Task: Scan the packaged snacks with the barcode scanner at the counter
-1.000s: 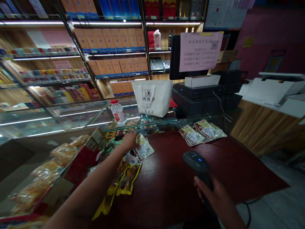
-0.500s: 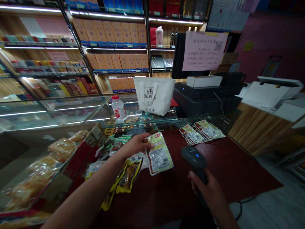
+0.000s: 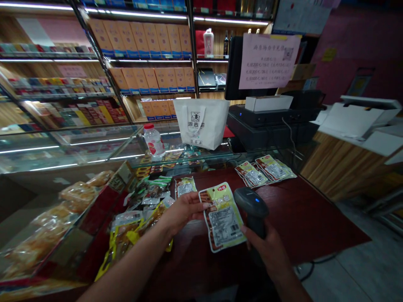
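My left hand (image 3: 185, 212) pinches the upper left edge of a yellow-green snack packet (image 3: 224, 222), with its barcode toward the lower right. My right hand (image 3: 264, 247) is wrapped around the handle of a dark barcode scanner (image 3: 252, 203), whose blue light is on. The scanner head is just right of the packet, and the right fingertips are close to the packet's edge. Another similar packet (image 3: 185, 186) lies behind my left hand. More of these packets (image 3: 273, 168) are spread at the counter's back right. Yellow-edged snack bags (image 3: 126, 235) lie partly hidden under my left forearm.
A carton (image 3: 85, 226) of wrapped bread stands at the left. Behind the dark red counter (image 3: 302, 218) are a bottle with a red cap (image 3: 153, 142), a white bag (image 3: 204, 123) and a monitor (image 3: 234, 69) with a pink notice. Shelves of boxes line the back.
My left hand has brought the packet right and nearer, toward the scanner. Another packet now shows behind it. The scanner has shifted slightly left, and the view has tilted a little.
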`<state>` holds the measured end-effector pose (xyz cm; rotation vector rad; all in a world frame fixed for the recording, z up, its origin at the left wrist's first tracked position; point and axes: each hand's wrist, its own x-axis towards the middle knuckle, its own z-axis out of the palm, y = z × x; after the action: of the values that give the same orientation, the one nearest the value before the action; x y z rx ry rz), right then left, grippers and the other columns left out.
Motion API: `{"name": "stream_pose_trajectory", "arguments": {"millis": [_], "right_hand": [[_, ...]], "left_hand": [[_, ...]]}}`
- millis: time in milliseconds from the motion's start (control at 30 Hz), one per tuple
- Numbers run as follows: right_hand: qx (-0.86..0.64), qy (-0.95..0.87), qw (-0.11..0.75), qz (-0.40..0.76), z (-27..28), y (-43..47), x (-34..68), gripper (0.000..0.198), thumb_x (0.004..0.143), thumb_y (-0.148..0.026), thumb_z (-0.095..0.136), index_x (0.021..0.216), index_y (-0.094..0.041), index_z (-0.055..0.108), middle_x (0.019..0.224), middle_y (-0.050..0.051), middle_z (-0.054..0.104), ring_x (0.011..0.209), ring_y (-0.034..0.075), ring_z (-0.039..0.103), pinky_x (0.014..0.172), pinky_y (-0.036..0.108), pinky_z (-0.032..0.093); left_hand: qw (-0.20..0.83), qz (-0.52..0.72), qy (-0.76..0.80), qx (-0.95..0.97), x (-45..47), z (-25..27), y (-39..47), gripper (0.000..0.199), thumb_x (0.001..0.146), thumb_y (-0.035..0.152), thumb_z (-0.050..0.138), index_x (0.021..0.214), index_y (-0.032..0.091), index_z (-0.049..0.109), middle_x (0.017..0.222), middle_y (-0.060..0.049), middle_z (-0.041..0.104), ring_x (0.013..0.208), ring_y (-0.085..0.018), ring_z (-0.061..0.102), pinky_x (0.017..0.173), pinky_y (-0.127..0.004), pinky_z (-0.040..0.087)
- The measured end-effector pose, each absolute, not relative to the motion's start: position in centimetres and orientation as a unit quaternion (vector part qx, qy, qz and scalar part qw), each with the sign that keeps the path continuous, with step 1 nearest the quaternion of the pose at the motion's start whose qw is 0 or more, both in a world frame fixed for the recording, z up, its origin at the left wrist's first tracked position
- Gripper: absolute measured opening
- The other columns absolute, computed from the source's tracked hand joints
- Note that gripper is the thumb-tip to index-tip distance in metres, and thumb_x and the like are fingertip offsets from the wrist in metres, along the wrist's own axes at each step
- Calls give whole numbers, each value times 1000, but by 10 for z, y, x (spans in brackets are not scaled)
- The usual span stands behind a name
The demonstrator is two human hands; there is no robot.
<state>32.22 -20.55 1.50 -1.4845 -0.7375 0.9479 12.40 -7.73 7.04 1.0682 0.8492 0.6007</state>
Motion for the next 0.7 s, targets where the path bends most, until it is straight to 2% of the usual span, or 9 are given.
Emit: {"name": "stream_pose_trajectory", "arguments": {"millis": [133,267,400,500,567,700], "right_hand": [[-619,-315,593,407,16,-203,321,44,66,-51,76,88,-15,61,52,-4,54,48,13,47,49,25,39],[-622,-304,590,415,19,-203,321,48,65,-51,77,93,-15,63,52,-4,55,49,14,48,49,25,39],[-618,-323,581,420,17,-203,325,48,70,-55,75,92,-15,61,53,-4,54,49,12,48,50,24,39],[-609,-337,581,423,10,-203,331,50,75,-58,72,97,-15,59,58,-3,56,50,12,49,51,24,40],[-600,-359,567,435,6,-206,334,49,79,-62,67,92,-16,58,59,-2,56,50,12,50,51,24,41],[-593,-418,526,444,10,-216,332,49,86,-65,58,86,-15,59,56,-2,55,49,12,51,51,24,41]], "left_hand": [[674,298,418,532,124,73,-81,42,59,43,88,83,13,72,78,-5,73,63,-13,65,60,-23,54],[649,307,410,562,125,78,-85,42,66,51,82,80,14,72,78,-5,73,66,-14,65,61,-24,55],[599,368,408,582,123,80,-80,43,63,54,83,76,14,72,75,-4,72,64,-14,64,60,-23,54],[557,417,416,585,118,83,-72,46,61,55,83,81,15,74,81,-4,74,68,-16,66,61,-25,55],[535,434,422,590,113,84,-65,49,61,56,83,87,16,75,88,-6,75,72,-17,67,63,-26,56],[492,454,434,603,104,84,-56,50,63,57,82,90,16,76,89,-6,75,74,-19,68,64,-28,57]]}}
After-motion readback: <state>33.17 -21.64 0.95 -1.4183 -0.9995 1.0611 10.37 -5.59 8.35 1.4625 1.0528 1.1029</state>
